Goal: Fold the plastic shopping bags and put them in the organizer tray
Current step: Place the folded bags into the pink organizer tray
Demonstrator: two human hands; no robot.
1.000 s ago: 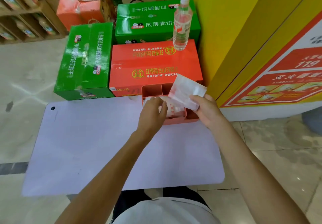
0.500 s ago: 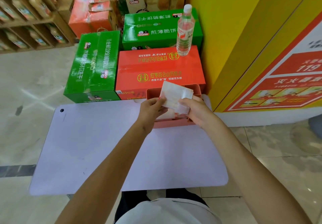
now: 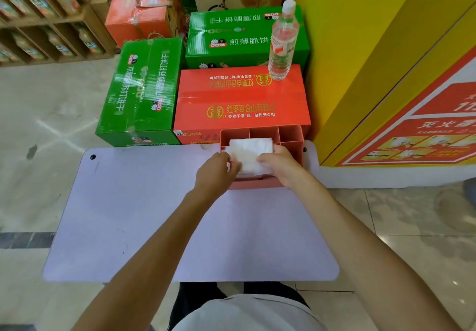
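A: What lies at the far left?

B: A wooden shelf [image 3: 38, 18] of packaged goods, then a green box [image 3: 140, 91] on the pale tiled floor.

A: And nearer the person?

B: A lilac table [image 3: 128, 214] fills the middle of the view. Both bare forearms reach across it to its far edge.

A: What is the left hand doing?

B: The left hand [image 3: 215, 173] has its fingers curled onto the left edge of a folded bag [image 3: 251, 154], pinching it.

A: Describe the bag.

B: It is white, thin, slightly see-through plastic, folded into a flat rectangle with soft creases. It sits over the front compartment of the tray [image 3: 291, 134], on more white folded plastic already there.

A: And the tray?

B: Salmon-pink plastic, with three small compartments along its back, standing at the table's far edge.

A: The right hand?

B: The right hand [image 3: 279, 165] grips the bag's right edge, thumb on top.

A: Beyond that?

B: An orange box [image 3: 242, 98] with a bottle [image 3: 282, 44] standing on it, then a yellow wall [image 3: 360, 47].
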